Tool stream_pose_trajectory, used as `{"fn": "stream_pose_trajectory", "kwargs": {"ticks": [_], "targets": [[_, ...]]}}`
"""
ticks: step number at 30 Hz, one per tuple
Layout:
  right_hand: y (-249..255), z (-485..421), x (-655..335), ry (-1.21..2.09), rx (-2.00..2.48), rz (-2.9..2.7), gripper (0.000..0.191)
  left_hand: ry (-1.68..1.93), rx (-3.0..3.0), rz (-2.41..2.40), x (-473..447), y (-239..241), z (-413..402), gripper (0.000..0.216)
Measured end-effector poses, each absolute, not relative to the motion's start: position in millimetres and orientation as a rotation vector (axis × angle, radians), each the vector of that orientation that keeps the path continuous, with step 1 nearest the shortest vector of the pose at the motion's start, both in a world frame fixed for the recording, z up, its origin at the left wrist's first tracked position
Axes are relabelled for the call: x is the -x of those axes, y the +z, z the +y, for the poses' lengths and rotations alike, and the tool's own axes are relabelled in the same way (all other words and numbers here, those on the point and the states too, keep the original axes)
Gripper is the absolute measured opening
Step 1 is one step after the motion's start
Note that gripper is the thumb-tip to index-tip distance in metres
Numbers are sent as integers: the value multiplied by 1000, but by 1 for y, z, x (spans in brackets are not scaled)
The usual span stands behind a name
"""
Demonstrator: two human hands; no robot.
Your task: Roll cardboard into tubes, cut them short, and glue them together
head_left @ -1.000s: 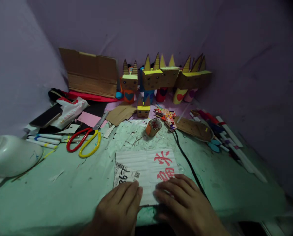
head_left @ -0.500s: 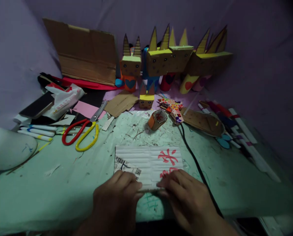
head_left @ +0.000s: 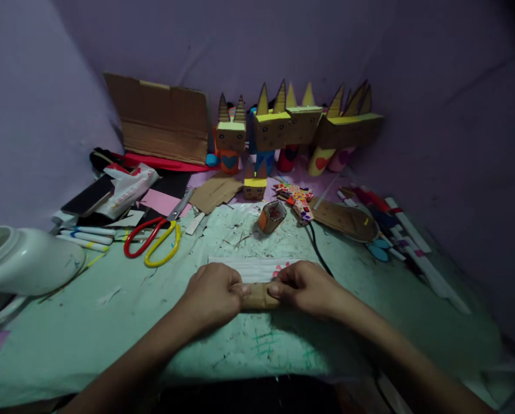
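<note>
wht jar [head_left: 37,261] – cut by L edge | cardboard [head_left: 259,296] – pt. hidden by hands [head_left: 214,290]

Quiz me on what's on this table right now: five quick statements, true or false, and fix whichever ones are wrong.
1. The left hand and the right hand both grip the cardboard sheet. True.
2. Only white cardboard shows between the two thumbs. False: a brown stretch shows there.
3. The scissors have two blue handles. False: on the scissors, one handle is red and the other yellow.
4. A black cord leads to the patterned object. True.
5. The orange tube is inside the white jar. False: the orange tube sits on the table, beyond the sheet.
</note>
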State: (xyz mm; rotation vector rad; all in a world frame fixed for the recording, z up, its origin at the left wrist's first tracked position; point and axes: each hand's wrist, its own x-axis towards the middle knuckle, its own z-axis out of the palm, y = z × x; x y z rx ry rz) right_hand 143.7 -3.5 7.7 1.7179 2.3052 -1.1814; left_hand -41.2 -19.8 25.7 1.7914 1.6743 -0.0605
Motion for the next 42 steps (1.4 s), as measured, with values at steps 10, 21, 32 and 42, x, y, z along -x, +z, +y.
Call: {"fn": "stream_pose_trajectory", "kwargs": {"ticks": [10, 21, 32, 42], "targets": [[-3, -39, -157, -674, -1693, 3254, 27, 27, -1681, 1605, 46, 26, -12, 20], [-29, -40, -144, 288, -1283, 3538, 27, 129, -1603, 1509, 50, 20, 1, 21], [-19, -28, -143, -321, -1358, 3312, 24, 617, -2138, 1345, 75, 9, -38, 20], [8, -6, -138, -813, -1544, 2975, 16, 451, -2261, 1415, 69, 5, -20, 16]]}}
